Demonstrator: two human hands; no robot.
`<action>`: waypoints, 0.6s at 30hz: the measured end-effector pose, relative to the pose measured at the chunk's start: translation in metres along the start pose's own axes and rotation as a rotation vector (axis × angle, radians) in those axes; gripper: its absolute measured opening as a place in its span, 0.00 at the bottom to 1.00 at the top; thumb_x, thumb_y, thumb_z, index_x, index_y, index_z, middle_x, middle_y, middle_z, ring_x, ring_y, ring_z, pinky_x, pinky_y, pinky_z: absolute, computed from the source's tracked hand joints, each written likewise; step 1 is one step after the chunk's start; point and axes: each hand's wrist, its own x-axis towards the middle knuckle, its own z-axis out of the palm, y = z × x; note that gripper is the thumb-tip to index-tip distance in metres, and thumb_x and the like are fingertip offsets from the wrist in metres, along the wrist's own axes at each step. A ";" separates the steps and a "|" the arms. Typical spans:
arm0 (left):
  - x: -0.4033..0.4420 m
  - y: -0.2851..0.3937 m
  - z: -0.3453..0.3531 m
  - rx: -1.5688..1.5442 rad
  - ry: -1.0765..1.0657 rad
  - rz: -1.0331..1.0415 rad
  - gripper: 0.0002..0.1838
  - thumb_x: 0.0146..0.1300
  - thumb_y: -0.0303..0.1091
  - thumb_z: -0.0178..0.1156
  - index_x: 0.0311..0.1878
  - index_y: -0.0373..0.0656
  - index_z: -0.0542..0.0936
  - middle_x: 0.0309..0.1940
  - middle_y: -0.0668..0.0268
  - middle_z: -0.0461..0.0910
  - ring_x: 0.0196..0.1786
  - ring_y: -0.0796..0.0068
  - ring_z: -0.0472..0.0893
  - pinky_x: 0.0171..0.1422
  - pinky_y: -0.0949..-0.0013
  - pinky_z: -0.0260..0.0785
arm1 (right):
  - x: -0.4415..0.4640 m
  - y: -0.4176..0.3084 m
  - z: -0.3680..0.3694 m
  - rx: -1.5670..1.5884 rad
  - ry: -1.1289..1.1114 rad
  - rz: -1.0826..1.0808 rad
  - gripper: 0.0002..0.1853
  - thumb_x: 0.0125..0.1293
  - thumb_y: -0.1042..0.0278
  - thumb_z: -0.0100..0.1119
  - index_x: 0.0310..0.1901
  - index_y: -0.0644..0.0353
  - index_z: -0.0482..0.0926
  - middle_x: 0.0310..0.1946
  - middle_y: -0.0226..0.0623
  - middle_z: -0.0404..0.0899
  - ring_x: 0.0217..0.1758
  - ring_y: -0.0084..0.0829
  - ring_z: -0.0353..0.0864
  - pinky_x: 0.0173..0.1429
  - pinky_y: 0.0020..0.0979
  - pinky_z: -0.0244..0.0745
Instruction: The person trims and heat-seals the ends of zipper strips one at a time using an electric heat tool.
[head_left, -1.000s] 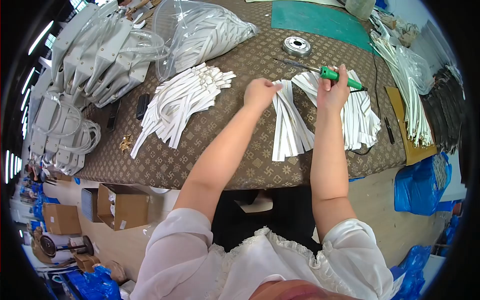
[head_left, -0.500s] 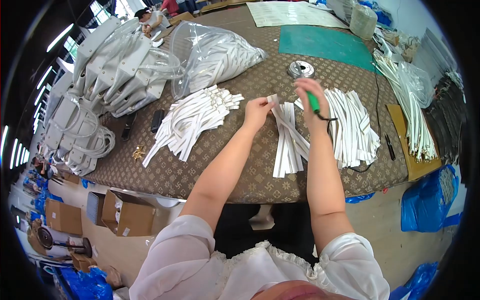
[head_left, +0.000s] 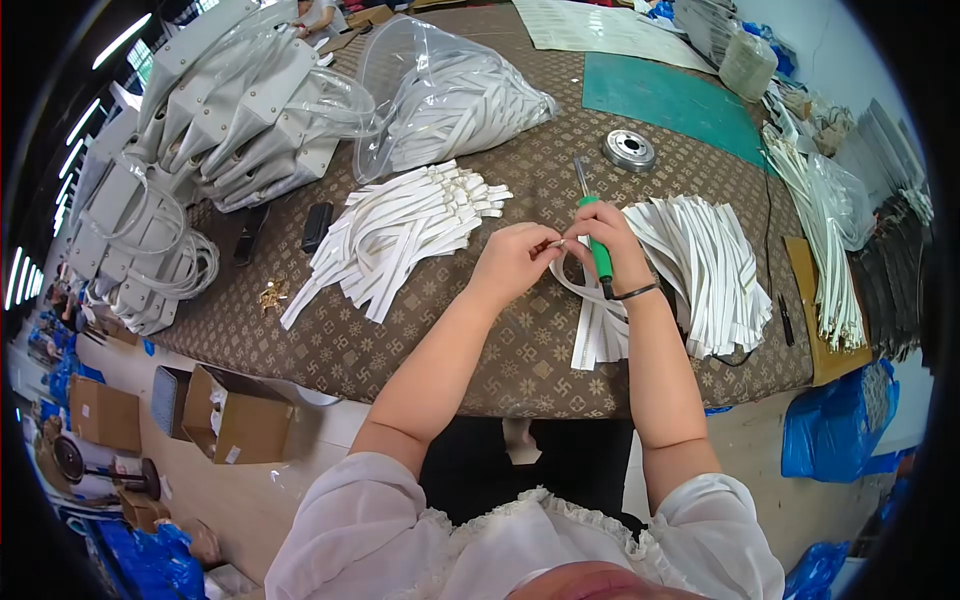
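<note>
The white strip [head_left: 572, 286] has its end up at my fingertips, right between my two hands, and its long part bends down toward me and to the right. My left hand [head_left: 512, 264] pinches it. My right hand [head_left: 624, 246] is just as near, closed around a green tool [head_left: 601, 262] with its metal tip pointing away from me. More white strips [head_left: 598, 338] lie below, on the brown cloth [head_left: 510, 365].

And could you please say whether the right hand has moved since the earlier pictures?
Yes: the right hand has moved leftward, toward the left hand, judged against the round metal disc.
</note>
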 end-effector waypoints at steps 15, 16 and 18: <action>-0.001 -0.001 0.001 0.122 0.151 0.289 0.06 0.48 0.21 0.63 0.29 0.38 0.76 0.30 0.63 0.77 0.30 0.67 0.78 0.32 0.69 0.71 | -0.002 -0.005 0.005 0.075 -0.039 0.049 0.10 0.48 0.85 0.62 0.32 0.60 0.76 0.34 0.35 0.71 0.38 0.33 0.73 0.43 0.29 0.69; -0.001 0.000 0.001 0.117 0.151 0.295 0.06 0.47 0.20 0.63 0.29 0.38 0.76 0.30 0.63 0.77 0.30 0.66 0.78 0.32 0.69 0.71 | -0.001 -0.007 0.004 0.098 -0.046 0.074 0.10 0.49 0.85 0.62 0.32 0.61 0.75 0.34 0.35 0.71 0.38 0.33 0.73 0.43 0.28 0.69; -0.002 0.001 0.001 0.105 0.147 0.303 0.06 0.47 0.20 0.62 0.28 0.37 0.75 0.30 0.63 0.76 0.31 0.65 0.78 0.33 0.69 0.71 | -0.001 -0.011 0.002 0.144 -0.060 0.129 0.09 0.51 0.85 0.60 0.32 0.62 0.75 0.34 0.35 0.71 0.39 0.31 0.73 0.44 0.27 0.69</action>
